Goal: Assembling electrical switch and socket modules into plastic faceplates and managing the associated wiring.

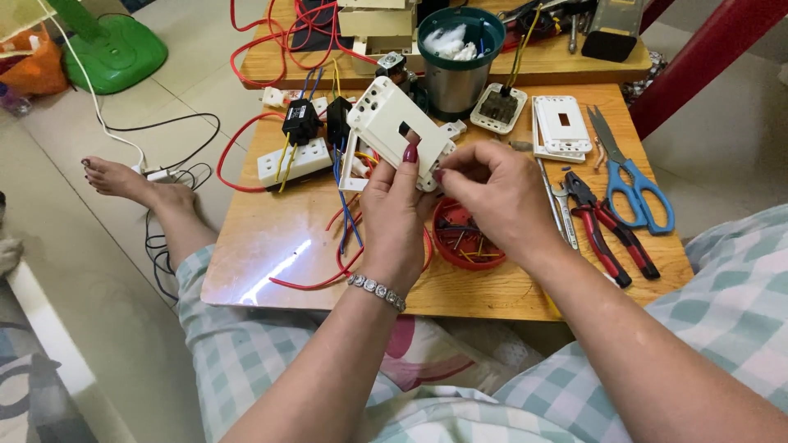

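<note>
My left hand [394, 217] holds a white plastic switch plate [386, 123] tilted above the low wooden table [271, 246], thumb pressed on its face. My right hand [497, 197] pinches the plate's lower right edge with its fingertips; whether a small part sits between them is hidden. Below both hands lies a red round lid [468, 242] with small wire scraps in it. Red and blue wires [341, 213] run from the plate down across the table.
Red-handled pliers [607, 230], a small wrench [558, 205] and blue scissors [632, 176] lie at the right. White socket parts [562, 123], a white socket strip [291, 160], a metal cup with a green rim [455, 57]. A bare foot [123, 176] and a green fan base [115, 49] at left.
</note>
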